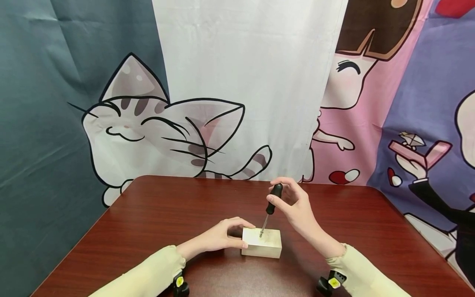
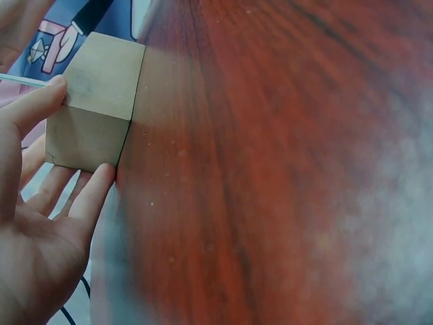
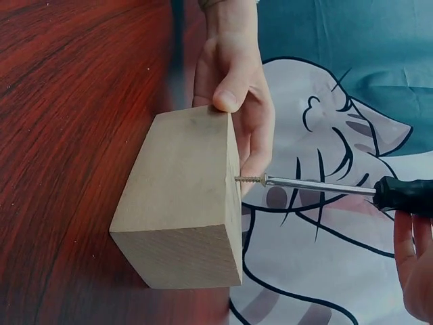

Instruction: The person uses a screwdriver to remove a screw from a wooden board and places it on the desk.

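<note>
Screwdriver (image 1: 271, 209) stood over a pale wooden block (image 1: 262, 250), its top leaning slightly to the right in the head view, with the tip meeting the head of a screw (image 3: 249, 179). The screw stood in the top face of the wooden block, part of its threaded shank exposed. The wooden block lay on the reddish-brown table (image 1: 185, 202), in front of the person.

Left grip (image 1: 224, 235): partly closed across the left end of the wooden block, the thumb against the near side and a finger at the far upper edge. Right grip (image 1: 298, 208): lightly closed about the black handle (image 3: 406, 195), the thumb and fingers curled near its upper part, with space left between the palm and the tool.

Handling, by judgement: the wooden block appeared rigid, moderately light and unlikely to crush, though its smooth faces could have turned under torque. The end held by the left grip was a sound place for hold, since it kept the fingers clear of the screw. The screwdriver appeared stiff and easily carried in one hand; the thick handle was the proper place to grasp, whereas the slim metal shaft (image 3: 318, 185) would have offered little purchase. The screw, being small and narrow, was the part most liable to tilt if pressed off its axis.
</note>
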{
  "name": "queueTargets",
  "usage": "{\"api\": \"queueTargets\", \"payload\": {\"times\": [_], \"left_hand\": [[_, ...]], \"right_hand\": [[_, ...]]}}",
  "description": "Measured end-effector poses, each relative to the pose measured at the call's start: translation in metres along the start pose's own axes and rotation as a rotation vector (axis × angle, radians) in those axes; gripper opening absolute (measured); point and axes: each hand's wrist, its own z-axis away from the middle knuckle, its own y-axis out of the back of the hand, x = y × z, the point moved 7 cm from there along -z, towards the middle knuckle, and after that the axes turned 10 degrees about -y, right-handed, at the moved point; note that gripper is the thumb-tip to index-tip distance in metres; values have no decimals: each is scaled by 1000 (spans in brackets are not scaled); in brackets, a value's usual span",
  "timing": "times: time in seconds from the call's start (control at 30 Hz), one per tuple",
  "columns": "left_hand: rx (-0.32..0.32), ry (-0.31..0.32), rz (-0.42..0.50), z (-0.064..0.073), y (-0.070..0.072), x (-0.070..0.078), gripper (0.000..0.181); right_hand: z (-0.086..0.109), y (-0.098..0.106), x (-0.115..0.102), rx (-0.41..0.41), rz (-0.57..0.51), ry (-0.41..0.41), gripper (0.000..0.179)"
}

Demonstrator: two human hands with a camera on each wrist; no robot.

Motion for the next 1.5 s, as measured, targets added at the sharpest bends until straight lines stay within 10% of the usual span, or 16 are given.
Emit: {"api": "queueTargets", "payload": {"times": [0.57, 1.0, 1.5], "left_hand": [[1, -2, 10, -1, -1, -3, 43], [3, 3, -10, 0, 0, -1, 44], [5, 12, -3, 0, 0, -3, 44]], "right_hand": [[1, -6, -5, -240, -218, 67, 32], [2, 1, 1, -14, -35, 2, 34], [2, 3, 0, -60, -16, -31, 39]]}}
